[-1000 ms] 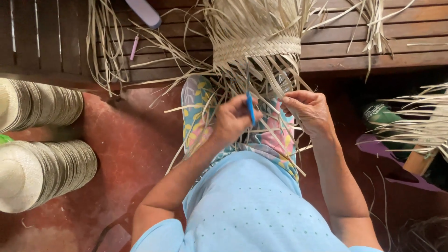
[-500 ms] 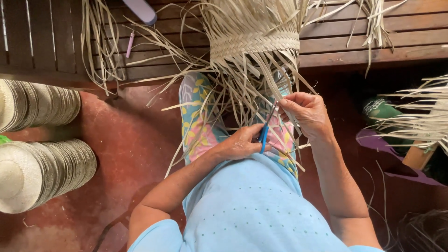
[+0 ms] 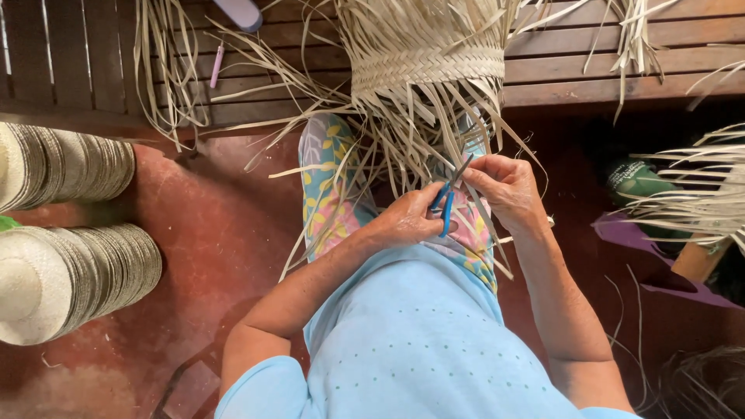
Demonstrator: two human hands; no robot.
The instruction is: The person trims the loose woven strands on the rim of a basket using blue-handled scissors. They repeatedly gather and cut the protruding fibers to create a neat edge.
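1. Left hand [image 3: 407,223]: closed around blue-handled scissors [image 3: 448,203], with the blades pointing up towards the loose strands. Located over the lap, just beside the right hand.

2. Right hand [image 3: 504,190]: fingers pinched on a pale straw strand [image 3: 485,213] near the scissor tips. The two hands are almost touching.

3. Woven straw piece [image 3: 423,58]: a partly plaited band of pale palm straw, resting on the edge of the wooden desk [image 3: 621,70] above the knees. Many unwoven strands hang down from the band over the patterned trousers [image 3: 330,186].

4. Handling note, as a judgement: the strand is best held taut between the pinching fingers and presented singly to the blades. Neighbouring strands should be kept out of the way so that only the chosen one is cut. The cut should stay well apart from the plaited band.

5. Stacks of finished straw hats [image 3: 62,279]: two stacks lying on their sides on the red floor [image 3: 217,233], at the person's left. They are pale cream with ribbed edges.

6. Small pink stick-shaped item [image 3: 216,65]: lying on the desk slats among loose straw, upper left. Its kind cannot be told.

7. Packages and labels: a dark green rounded package [image 3: 640,180] at the right, partly hidden by straw, and a purple flat object [image 3: 660,260] below it. Any print on them is too small to make out.

8. Further loose straw bundle [image 3: 698,202]: at the right edge, strands fanning left.
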